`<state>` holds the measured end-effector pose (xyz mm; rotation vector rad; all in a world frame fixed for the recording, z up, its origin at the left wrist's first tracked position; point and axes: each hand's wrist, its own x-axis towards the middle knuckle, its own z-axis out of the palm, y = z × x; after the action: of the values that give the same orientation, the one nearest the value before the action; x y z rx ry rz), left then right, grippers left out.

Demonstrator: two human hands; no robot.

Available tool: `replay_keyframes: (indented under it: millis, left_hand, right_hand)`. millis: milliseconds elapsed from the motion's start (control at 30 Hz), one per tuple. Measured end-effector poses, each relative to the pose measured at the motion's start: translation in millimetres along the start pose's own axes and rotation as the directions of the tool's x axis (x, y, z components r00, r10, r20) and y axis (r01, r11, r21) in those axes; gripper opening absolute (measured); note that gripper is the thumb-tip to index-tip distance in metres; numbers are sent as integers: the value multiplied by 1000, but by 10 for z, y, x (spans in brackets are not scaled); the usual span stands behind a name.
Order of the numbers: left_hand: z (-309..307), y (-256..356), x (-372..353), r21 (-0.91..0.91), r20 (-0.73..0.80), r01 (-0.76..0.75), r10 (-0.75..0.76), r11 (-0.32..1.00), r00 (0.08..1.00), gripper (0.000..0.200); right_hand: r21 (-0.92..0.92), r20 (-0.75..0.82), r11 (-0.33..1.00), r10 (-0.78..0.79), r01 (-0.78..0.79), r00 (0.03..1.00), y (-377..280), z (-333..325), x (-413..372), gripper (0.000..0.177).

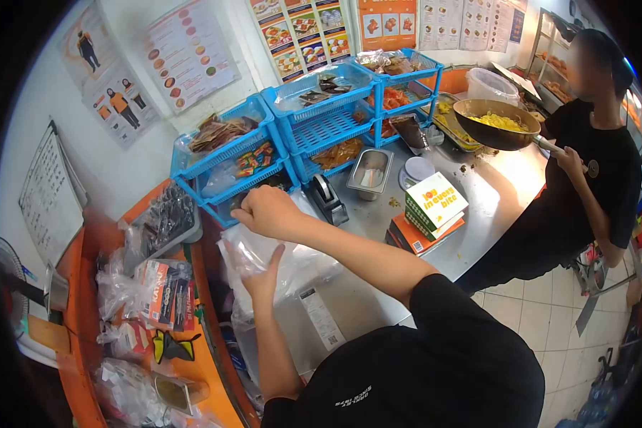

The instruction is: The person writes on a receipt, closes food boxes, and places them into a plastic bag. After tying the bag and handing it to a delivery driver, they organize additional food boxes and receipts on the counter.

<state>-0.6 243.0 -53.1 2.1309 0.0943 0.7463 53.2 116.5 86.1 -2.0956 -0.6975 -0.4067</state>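
Note:
My left hand is at the clear plastic bag over the counter's near left end. Its thumb points up, and its other fingers are partly hidden in the crinkled plastic they hold. Higher up, my right hand is closed in a fist, in front of the lower blue basket. What it grips, if anything, is hidden. A black tape dispenser stands just right of that fist. Below the bag, a printed receipt lies on the metal surface.
Blue stacked baskets with packets line the wall. A steel container and stacked food boxes stand on the counter. At right, a person holds a pan of yellow food. An orange shelf holds plastic bags.

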Motion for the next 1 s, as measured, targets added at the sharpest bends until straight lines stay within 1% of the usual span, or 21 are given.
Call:
replay_keyframes:
  millis: [100, 133, 167, 200, 233, 267, 300, 333, 367, 433, 500, 533, 567, 633, 767, 800, 833, 867, 900, 933, 1000]
  left_hand:
    - [-357, 639, 155, -80, 114, 16, -7, 997, 993, 63]
    - [-414, 655, 185, -443, 361, 240, -73, 864, 930, 46]
    - [-478, 706, 186, -659, 588, 495, -23, 567, 809, 31]
    - [-593, 931, 139, -746, 624, 571, 58, 343, 780, 23]
    - [-626, 1056, 97, -748, 622, 569, 61, 342, 781, 23]
    - [-639, 1154, 54, -730, 679, 670, 36, 135, 733, 26]
    - [-649, 1199, 16, -677, 732, 732, 26, -80, 681, 28]
    - [-384, 541, -43, -412, 770, 787, 286, -460, 570, 33]
    - [-418, 720, -95, -437, 761, 771, 267, -463, 591, 33]
    - [-393, 1263, -228, -639, 768, 766, -122, -71, 629, 34]
    - [-331, 1200, -305, -596, 799, 800, -142, -60, 585, 38]
    - [-306, 1187, -355, -535, 840, 844, -126, -42, 527, 42]
    - [-296, 1219, -401, -540, 836, 840, -148, -54, 528, 42]
    - [-304, 1324, -481, -651, 750, 753, -66, 99, 658, 54]
    - [-430, 1242, -511, -692, 709, 704, -34, 158, 705, 63]
    - [-503, 1280, -511, -705, 673, 670, -78, 232, 735, 65]
    - [-558, 1289, -508, -710, 633, 634, -116, 306, 765, 67]
    - [-591, 1251, -514, -722, 608, 621, -148, 305, 780, 67]
    - [-631, 1276, -533, -721, 606, 621, -154, 307, 780, 67]
    - [-680, 1334, -544, -714, 586, 610, -185, 343, 789, 67]
    - [-711, 1343, -542, -707, 562, 600, -218, 375, 798, 67]
  right_hand:
    - [253, 101, 967, -63, 35, 993, -49, -404, -105, 42]
    - [563, 214, 781, 179, -271, 960, -117, -583, -168, 40]
    - [749, 188, 591, 243, -299, 952, -79, -795, -222, 34]
    - [850, 130, 495, 136, -181, 982, 290, -845, -283, 31]
    - [845, 72, 502, 233, -183, 970, 466, -887, -397, 26]
    - [738, 124, 603, 322, -304, 939, 665, -842, -572, 25]
    - [659, 236, 669, 250, -343, 939, 937, -658, -836, 34]
    - [576, 357, 732, 176, -364, 917, 1127, -465, -1115, 46]
    - [459, 462, 823, 101, -335, 881, 1186, -401, -1414, 60]
    - [249, 651, 929, 49, -274, 757, 1232, -546, -1740, 76]
    - [166, 743, 950, 57, -266, 667, 944, -699, -1868, 76]
    - [714, 589, 537, -111, -450, 800, 775, -741, -1948, 99]
    - [918, 364, -136, -89, -373, 927, 678, -769, -2010, 125]
    - [902, 353, -217, -131, -374, 926, 672, -826, -2068, 125]
    - [831, 182, -472, -269, -294, 946, 768, -1043, -2061, 125]
    - [822, 192, -494, -231, -285, 954, 685, -1152, -2083, 109]
    - [818, 194, -497, -235, -289, 952, 660, -1263, -2124, 109]
    - [918, 388, -76, -37, -390, 921, 659, -1372, -2175, 87]
    - [794, 459, 331, 225, -510, 860, 659, -1414, -2220, 65]
    - [706, 401, 496, 309, -506, 862, 690, -1338, -2247, 29]
    - [658, 435, 470, 402, -589, 806, 688, -1305, -2294, 21]
